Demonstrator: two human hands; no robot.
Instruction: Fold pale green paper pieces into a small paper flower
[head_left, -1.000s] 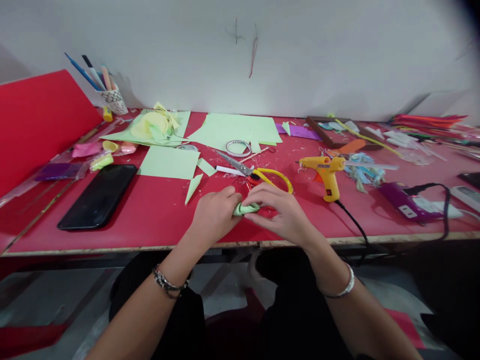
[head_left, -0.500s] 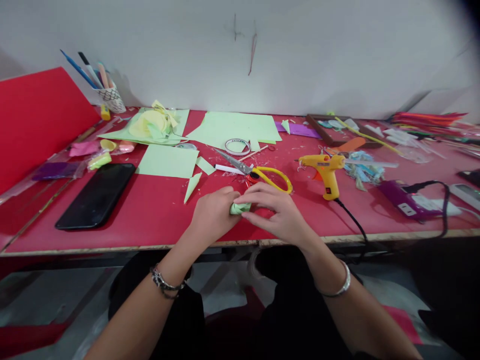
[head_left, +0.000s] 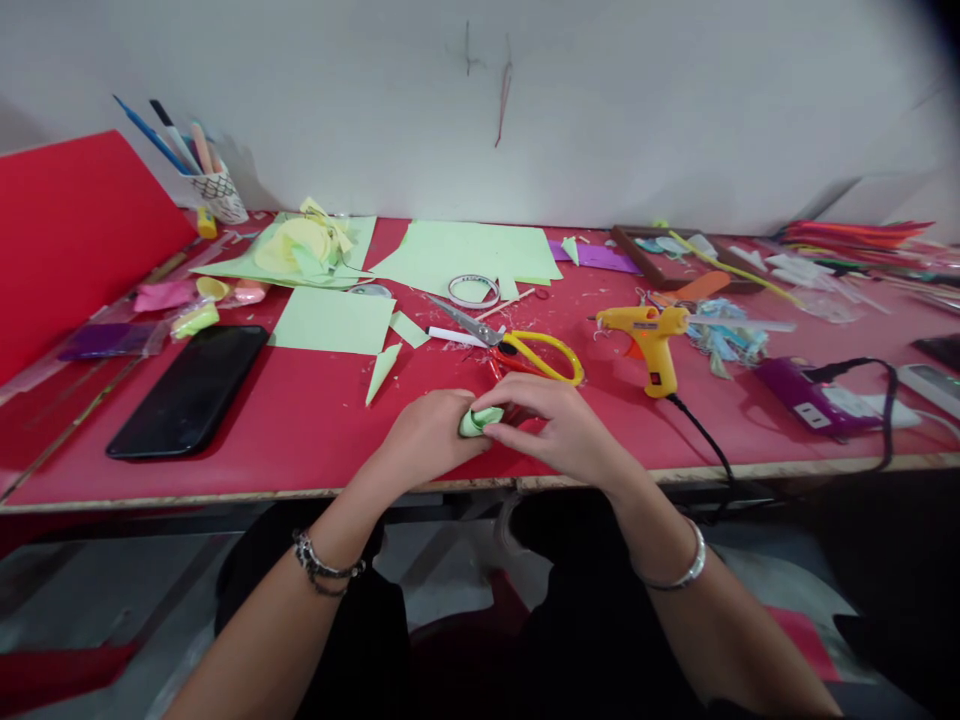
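At the near edge of a red desk (head_left: 300, 420), a left hand (head_left: 427, 440) and right hand (head_left: 559, 430) pinch a small rolled green paper (head_left: 480, 420) between them, its length running left to right. Beyond lie yellow scissors (head_left: 525, 352) and a glue gun (head_left: 649, 335); a far-left cup (head_left: 217, 195) holds pens.

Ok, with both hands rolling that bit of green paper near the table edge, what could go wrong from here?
The small rolled light-green paper piece is pinched between the left hand and right hand; it could crush or unroll if the grip slips. The yellow-handled scissors lie just behind the hands, so a knuckle might catch them. The yellow hot glue gun is close, with its black cord trailing off the edge, easy to snag.
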